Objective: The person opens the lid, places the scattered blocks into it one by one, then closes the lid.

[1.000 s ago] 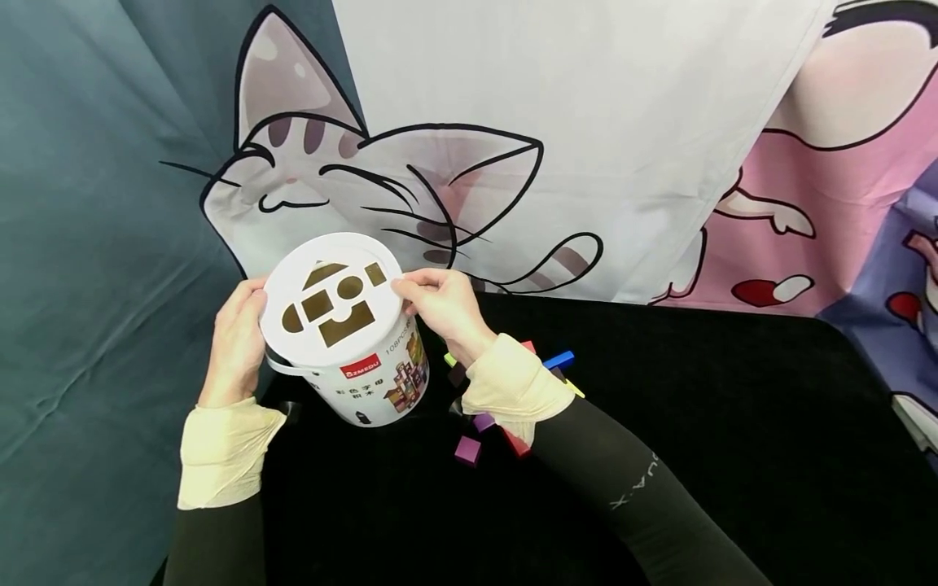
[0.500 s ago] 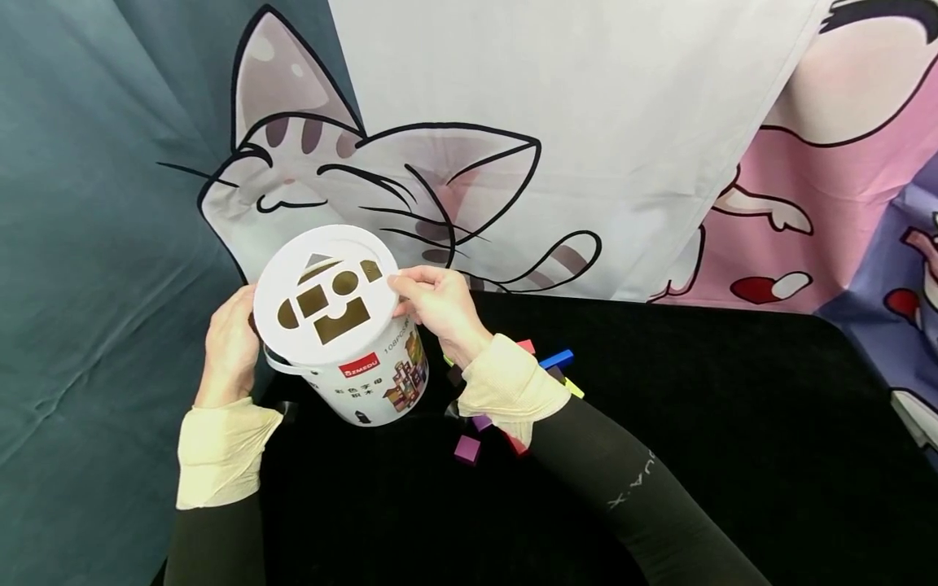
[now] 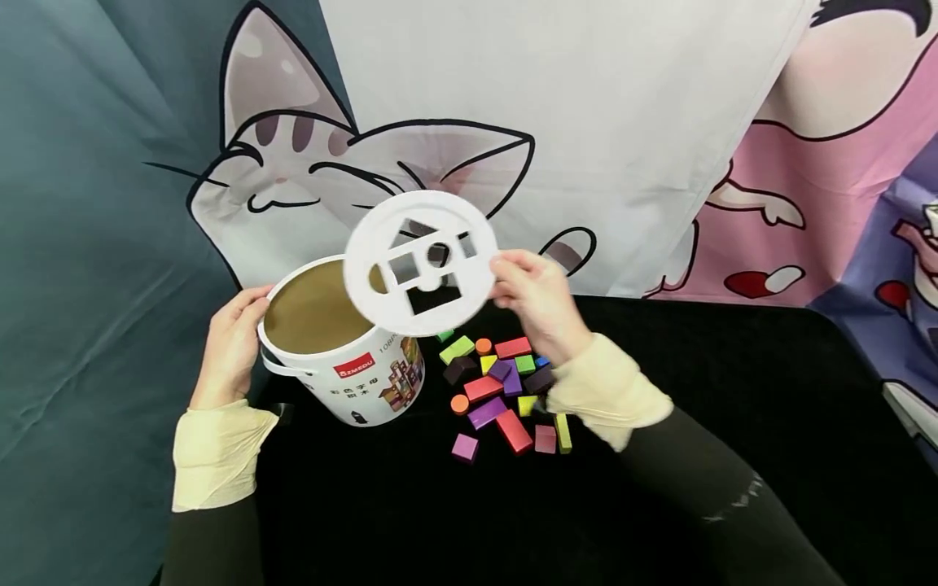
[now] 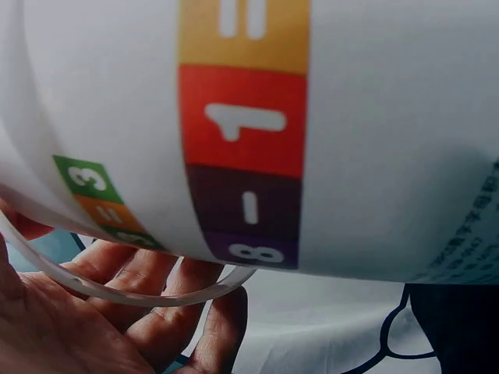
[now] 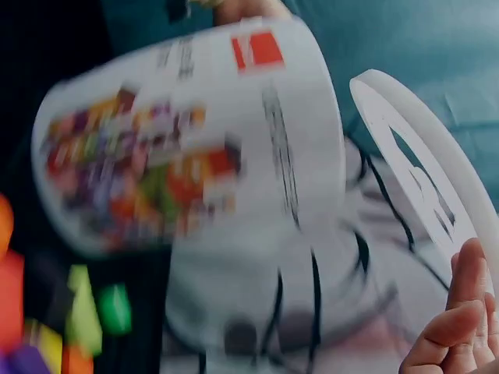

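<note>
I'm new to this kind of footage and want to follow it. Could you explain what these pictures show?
There is no machine here: a person works bare-handed. The head picture comes from a camera worn on the head, looking forward and down; the two wrist pictures come from a camera on each wrist. The left grip, a bare hand, touches a white bucket near its rim. The right grip holds a round white lid with cut-out shapes by its edge, apart from the bucket. Loose coloured blocks lie on the black surface. Behind hangs a printed cloth with a cartoon cat.
</note>
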A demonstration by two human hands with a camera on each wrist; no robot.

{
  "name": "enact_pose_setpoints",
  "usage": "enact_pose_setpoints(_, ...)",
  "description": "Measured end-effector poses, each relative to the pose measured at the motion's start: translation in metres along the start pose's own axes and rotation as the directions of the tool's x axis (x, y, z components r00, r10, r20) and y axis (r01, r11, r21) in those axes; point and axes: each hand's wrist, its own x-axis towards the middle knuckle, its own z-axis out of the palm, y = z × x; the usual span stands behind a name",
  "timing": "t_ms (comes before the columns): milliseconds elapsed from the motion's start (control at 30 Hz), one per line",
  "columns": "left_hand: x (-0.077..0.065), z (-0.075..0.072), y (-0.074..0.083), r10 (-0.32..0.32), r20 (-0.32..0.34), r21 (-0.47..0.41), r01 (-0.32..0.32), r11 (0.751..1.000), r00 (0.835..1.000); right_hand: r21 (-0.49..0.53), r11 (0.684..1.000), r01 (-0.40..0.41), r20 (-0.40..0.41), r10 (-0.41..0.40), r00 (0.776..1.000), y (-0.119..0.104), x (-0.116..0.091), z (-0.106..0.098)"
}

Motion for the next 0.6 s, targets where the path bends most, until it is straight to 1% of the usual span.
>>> enact_pose_setpoints(133, 0.002, 0.004, -0.001, -0.026, -0.002, 0.007, 0.027, 1.000, 1.000, 0.021, 0.998, 0.060, -0.096, -0.058, 0.994, -0.019, -0.014, -0.069)
enact_pose_setpoints(200, 0.003, 0.006, -0.002, -0.032, 0.004, -0.014, 0.032, 0.999, 0.999, 0.044, 0.994, 0.102, -0.140, -0.095, 0.986, -0.027, -0.022, -0.103)
enact_pose_setpoints(300, 0.005, 0.007, -0.004, -0.029, 0.018, -0.050, 0.030, 0.998, 0.999, 0.076, 0.982, 0.176, -0.200, -0.158, 0.967, -0.038, -0.035, -0.148)
enact_pose_setpoints(467, 0.005, 0.005, -0.006, -0.036, 0.028, -0.131, 0.040, 0.991, 0.999, 0.096, 0.951, 0.292, -0.266, -0.259, 0.929, -0.054, -0.058, -0.210)
enact_pose_setpoints(600, 0.004, 0.006, -0.007, -0.030, 0.042, -0.179, 0.037, 0.983, 0.999, 0.059, 0.934, 0.353, -0.324, -0.316, 0.892, -0.061, -0.078, -0.255)
